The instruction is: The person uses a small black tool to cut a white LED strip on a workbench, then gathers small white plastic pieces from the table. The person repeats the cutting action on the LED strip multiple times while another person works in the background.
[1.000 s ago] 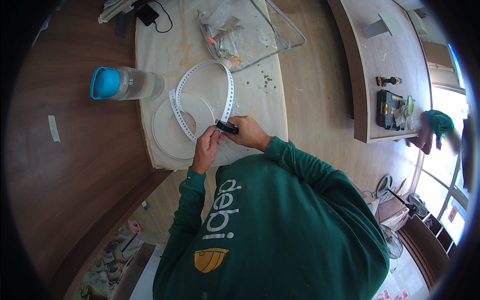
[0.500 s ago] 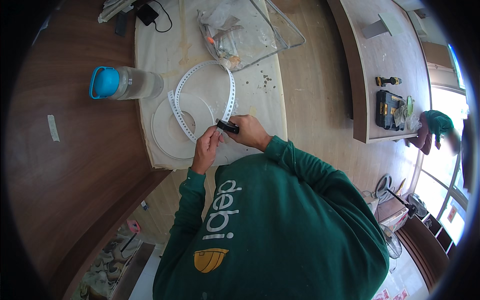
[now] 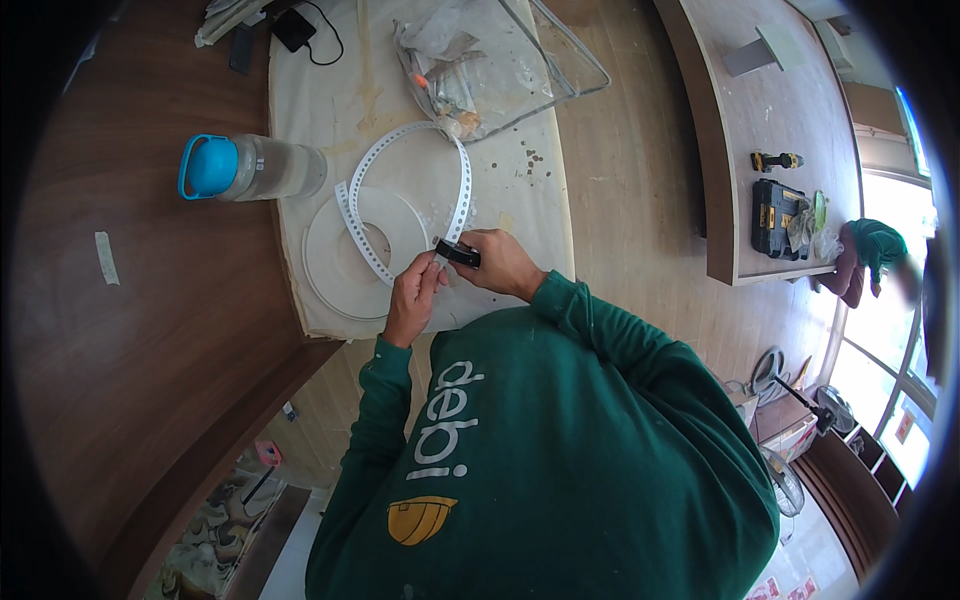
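A long white strip (image 3: 464, 192) with a row of round holes arches in a loop over the table. My right hand (image 3: 505, 266) grips a black hole punch (image 3: 459, 253), whose jaws sit across the strip near its close end. Just left of the punch, my left hand (image 3: 409, 302) pinches the strip between thumb and fingers. Under the loop lies a flat white coil (image 3: 322, 268). Small pale bits are scattered on the table by the strip. My fingers partly hide the strip's end and the punch's handles.
The pale covered table (image 3: 345, 95) carries a blue-lidded bottle (image 3: 275, 167) at left, a clear bag (image 3: 475, 70) at the back and a black adapter (image 3: 293, 30). Brown board (image 3: 170, 300) rises along the left. A drill (image 3: 777, 161) and a black case (image 3: 775, 220) lie on the right counter, near another person (image 3: 878, 248).
The punch and my right hand have shifted very slightly to the right. My left hand and the strip look nearly the same.
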Motion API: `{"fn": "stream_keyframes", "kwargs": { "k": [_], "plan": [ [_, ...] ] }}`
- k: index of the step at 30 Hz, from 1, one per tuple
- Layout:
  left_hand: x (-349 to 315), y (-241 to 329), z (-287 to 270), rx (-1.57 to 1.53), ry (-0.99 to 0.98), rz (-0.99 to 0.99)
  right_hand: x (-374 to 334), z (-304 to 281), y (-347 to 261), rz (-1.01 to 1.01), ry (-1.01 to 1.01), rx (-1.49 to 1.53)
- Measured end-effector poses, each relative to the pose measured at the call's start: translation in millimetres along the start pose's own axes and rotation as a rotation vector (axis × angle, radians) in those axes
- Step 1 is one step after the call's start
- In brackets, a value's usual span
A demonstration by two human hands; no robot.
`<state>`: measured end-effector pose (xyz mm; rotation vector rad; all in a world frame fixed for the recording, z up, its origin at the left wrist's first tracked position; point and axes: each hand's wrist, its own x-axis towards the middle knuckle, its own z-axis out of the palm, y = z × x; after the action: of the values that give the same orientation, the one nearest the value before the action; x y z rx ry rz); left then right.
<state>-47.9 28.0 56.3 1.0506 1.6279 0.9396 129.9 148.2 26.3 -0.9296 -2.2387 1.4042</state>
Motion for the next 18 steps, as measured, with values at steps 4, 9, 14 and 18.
{"fn": "stream_keyframes", "kwargs": {
  "k": [4, 9, 14, 18],
  "plan": [
    [-0.3, -2.1, -1.2, 0.007, -0.007, 0.001, 0.0, -4.0, -5.5, -0.012, -0.003, 0.023],
    [0.5, 3.9, -3.6, 0.009, -0.033, -0.023, -0.4, -5.4, -5.1, -0.01, 0.001, 0.033],
    [-0.3, 1.4, -2.7, 0.004, -0.04, -0.016, -1.3, -6.9, -2.4, -0.002, -0.009, 0.01],
    [0.0, -2.6, -3.5, 0.028, -0.026, -0.005, -0.9, -4.4, -0.8, -0.027, 0.003, 0.002]
  ]
}}
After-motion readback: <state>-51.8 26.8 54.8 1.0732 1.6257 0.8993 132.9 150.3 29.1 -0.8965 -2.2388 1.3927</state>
